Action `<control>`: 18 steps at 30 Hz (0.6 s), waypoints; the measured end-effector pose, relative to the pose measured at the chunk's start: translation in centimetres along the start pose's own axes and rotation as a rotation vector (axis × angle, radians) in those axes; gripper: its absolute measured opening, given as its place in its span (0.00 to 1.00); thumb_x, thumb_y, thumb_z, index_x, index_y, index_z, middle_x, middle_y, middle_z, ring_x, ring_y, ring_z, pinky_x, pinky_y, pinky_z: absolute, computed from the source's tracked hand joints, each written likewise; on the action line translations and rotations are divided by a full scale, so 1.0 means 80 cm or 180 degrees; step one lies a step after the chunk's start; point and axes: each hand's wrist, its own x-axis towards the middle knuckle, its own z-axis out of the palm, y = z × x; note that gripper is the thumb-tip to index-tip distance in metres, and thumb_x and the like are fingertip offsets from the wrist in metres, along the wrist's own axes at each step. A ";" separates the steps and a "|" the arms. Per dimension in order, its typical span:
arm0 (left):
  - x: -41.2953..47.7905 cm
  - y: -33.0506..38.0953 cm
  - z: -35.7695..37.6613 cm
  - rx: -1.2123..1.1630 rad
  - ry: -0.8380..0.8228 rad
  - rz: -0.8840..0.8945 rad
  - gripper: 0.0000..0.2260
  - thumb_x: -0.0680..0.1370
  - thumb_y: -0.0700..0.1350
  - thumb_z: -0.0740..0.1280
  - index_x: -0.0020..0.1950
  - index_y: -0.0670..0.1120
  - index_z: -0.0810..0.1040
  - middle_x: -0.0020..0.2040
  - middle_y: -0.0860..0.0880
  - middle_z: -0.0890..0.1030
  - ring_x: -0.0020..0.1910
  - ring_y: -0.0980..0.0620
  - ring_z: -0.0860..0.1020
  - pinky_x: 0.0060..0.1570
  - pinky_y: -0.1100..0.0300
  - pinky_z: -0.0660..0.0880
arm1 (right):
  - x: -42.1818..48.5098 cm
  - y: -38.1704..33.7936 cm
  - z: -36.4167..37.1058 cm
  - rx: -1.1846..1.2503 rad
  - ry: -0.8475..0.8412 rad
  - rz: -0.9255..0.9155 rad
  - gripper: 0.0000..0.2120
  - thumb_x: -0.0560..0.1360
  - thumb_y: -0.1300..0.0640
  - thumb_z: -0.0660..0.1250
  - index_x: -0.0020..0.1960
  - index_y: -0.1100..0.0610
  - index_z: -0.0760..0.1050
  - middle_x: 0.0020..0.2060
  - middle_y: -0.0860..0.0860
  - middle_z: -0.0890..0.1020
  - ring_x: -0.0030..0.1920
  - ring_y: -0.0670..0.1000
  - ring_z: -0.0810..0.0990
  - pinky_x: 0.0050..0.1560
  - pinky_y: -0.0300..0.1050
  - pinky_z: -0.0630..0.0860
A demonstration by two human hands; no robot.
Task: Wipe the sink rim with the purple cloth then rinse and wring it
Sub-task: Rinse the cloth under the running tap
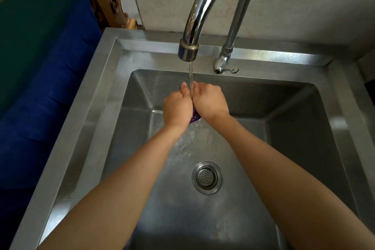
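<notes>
My left hand (177, 107) and my right hand (210, 100) are pressed together over the steel sink basin, both closed around the purple cloth (195, 117). Only a small bunched bit of the cloth shows below and between my palms; most of it is hidden. A thin stream of water (190, 79) runs from the chrome tap spout (188, 51) straight down onto the gap between my hands. Water drips from the cloth and splashes on the basin floor. The sink rim (101, 79) frames the basin on all sides.
The round drain strainer (207, 177) sits in the basin floor below my hands. The tap base and lever (222, 65) stand on the back rim. A blue cushioned seat (46, 91) and carved wooden furniture (109, 2) lie left of the sink.
</notes>
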 end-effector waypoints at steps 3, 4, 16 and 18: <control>-0.001 0.003 -0.005 0.0160 0.0025 0.0301 0.24 0.82 0.50 0.50 0.27 0.47 0.66 0.27 0.49 0.70 0.34 0.46 0.71 0.36 0.57 0.62 | 0.005 0.001 0.004 0.0489 -0.0201 0.0312 0.21 0.80 0.51 0.52 0.35 0.60 0.73 0.37 0.59 0.79 0.41 0.60 0.77 0.43 0.50 0.72; -0.001 0.003 -0.007 0.0162 0.0026 0.0418 0.23 0.82 0.51 0.51 0.27 0.47 0.66 0.27 0.49 0.70 0.33 0.47 0.70 0.36 0.57 0.62 | 0.006 0.003 0.004 0.0796 -0.0300 0.0492 0.21 0.80 0.50 0.53 0.37 0.62 0.74 0.34 0.58 0.77 0.37 0.58 0.76 0.39 0.48 0.72; 0.017 -0.043 -0.016 -0.2245 -0.0431 -0.1415 0.14 0.74 0.54 0.68 0.48 0.43 0.75 0.42 0.46 0.81 0.41 0.49 0.82 0.39 0.56 0.80 | -0.042 0.040 -0.007 0.2281 -0.1262 0.0810 0.33 0.73 0.62 0.68 0.73 0.53 0.56 0.57 0.50 0.73 0.58 0.52 0.76 0.60 0.46 0.74; 0.016 -0.040 -0.019 -0.2425 -0.0517 -0.1472 0.11 0.75 0.51 0.67 0.47 0.43 0.76 0.42 0.45 0.81 0.42 0.48 0.82 0.43 0.54 0.81 | -0.046 0.041 -0.009 0.2278 -0.1127 0.0829 0.25 0.73 0.60 0.69 0.67 0.56 0.64 0.54 0.51 0.76 0.53 0.51 0.78 0.56 0.45 0.76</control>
